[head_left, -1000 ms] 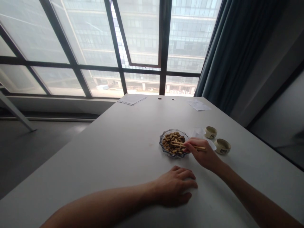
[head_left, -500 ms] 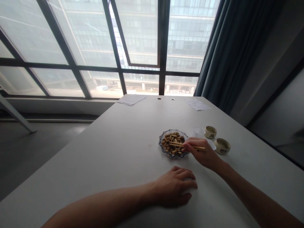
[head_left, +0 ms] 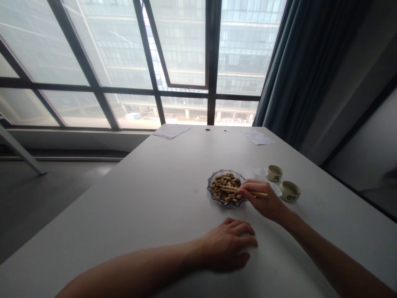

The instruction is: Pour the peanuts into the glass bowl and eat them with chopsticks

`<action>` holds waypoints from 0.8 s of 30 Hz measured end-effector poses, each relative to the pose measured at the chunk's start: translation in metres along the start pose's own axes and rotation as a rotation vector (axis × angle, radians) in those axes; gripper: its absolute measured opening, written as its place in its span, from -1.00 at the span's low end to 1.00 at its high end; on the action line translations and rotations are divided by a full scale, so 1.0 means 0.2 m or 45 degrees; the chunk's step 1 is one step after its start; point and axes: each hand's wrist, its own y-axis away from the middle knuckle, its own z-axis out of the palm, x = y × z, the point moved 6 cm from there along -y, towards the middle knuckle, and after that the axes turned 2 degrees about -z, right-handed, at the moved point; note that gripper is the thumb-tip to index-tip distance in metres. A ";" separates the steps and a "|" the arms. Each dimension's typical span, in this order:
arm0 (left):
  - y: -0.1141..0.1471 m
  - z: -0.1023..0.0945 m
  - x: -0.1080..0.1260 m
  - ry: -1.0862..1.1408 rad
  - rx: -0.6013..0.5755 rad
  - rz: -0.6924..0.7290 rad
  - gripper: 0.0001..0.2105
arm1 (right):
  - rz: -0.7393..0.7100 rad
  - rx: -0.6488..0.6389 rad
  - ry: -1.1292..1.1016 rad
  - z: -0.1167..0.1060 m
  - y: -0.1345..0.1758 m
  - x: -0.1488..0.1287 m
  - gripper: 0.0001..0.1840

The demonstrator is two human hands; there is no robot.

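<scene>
A pair of wooden chopsticks is held in my right hand, with the tips over the peanuts. Whether the tips grip a peanut cannot be made out. The unshelled peanuts fill a clear glass bowl with a scalloped rim. My left hand rests palm down on the white table, nearer to me than the bowl. Its fingers are slightly bent and apart, with nothing in them.
To the right stand two beige cups with dark characters. A white dish is partly behind my right hand, near a clear plastic container. Papers and another sheet lie at the far edge, before the window.
The chopsticks and my right hand have shifted very slightly left over the peanuts. My left hand stays in the same place.
</scene>
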 end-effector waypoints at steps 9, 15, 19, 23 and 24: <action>0.00 0.00 0.00 -0.020 0.017 0.012 -0.67 | 0.033 0.045 -0.020 0.01 0.03 0.04 -0.65; 0.00 0.00 0.00 -0.024 0.004 0.008 -0.66 | 0.050 0.153 -0.024 -0.01 0.07 0.06 -0.65; 0.00 0.00 0.00 -0.025 0.000 0.009 -0.66 | 0.057 0.150 -0.028 -0.04 0.07 0.06 -0.66; 0.00 0.00 0.00 -0.032 0.003 0.015 -0.66 | 0.052 0.108 0.026 -0.05 0.05 0.04 -0.65; 0.00 0.00 0.00 -0.033 0.004 0.017 -0.66 | 0.051 0.101 0.043 -0.05 0.04 0.03 -0.65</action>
